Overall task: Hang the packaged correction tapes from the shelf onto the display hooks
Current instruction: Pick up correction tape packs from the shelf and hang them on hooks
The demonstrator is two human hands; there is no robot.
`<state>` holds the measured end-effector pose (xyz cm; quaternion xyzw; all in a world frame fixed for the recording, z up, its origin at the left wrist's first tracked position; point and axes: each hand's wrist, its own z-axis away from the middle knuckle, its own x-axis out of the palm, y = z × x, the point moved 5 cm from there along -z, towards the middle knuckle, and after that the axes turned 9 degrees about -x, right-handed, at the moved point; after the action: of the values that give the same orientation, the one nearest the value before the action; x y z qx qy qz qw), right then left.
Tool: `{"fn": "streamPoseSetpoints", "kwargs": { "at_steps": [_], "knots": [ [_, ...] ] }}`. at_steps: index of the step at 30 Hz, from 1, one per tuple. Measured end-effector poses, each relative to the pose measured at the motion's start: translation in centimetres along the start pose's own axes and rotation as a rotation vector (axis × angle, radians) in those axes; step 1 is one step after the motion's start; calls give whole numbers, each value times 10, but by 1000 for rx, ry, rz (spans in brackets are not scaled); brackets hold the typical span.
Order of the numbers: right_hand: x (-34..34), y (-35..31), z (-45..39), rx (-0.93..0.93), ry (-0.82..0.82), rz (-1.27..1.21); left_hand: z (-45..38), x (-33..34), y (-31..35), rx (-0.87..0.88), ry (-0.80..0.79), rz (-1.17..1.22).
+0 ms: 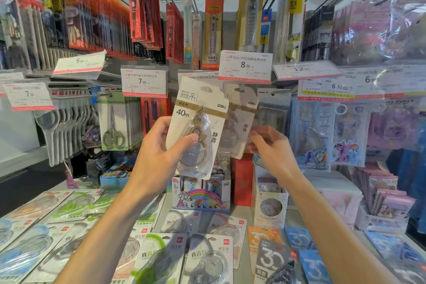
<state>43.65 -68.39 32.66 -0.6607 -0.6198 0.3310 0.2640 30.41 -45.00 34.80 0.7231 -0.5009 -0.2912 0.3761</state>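
Observation:
My left hand holds a white and gold packaged correction tape marked 40m, thumb on its clear blister, lifted just under the price tags. A second identical pack hangs on a display hook below the 8.00 price tag. My right hand touches that hanging pack's right edge with its fingertips. Whether it grips it is unclear. Many more packaged correction tapes lie flat on the shelf below my forearms.
Scissors hang left of the held pack under a 7.90 tag. Pen packs hang overhead. Cartoon sticker bags hang at right. Small boxes and a red box stand at the shelf's back.

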Motion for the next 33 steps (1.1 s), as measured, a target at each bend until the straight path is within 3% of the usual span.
{"fn": "streamPoseSetpoints", "kwargs": {
  "at_steps": [6,12,18,24,33],
  "knots": [
    [-11,-40,28,-165,89,121,3,12,-2,-18,-27,19],
    [8,-62,60,-167,-259,5,4,43,-5,-46,-114,62],
    [-10,-49,59,-103,-163,-170,-9,53,-7,-61,-125,-4],
    [-31,-48,59,-93,-92,-207,-37,52,2,-226,-51,189],
    [-42,-65,51,-169,-32,-196,-33,39,29,-81,-40,332]
  ]
}}
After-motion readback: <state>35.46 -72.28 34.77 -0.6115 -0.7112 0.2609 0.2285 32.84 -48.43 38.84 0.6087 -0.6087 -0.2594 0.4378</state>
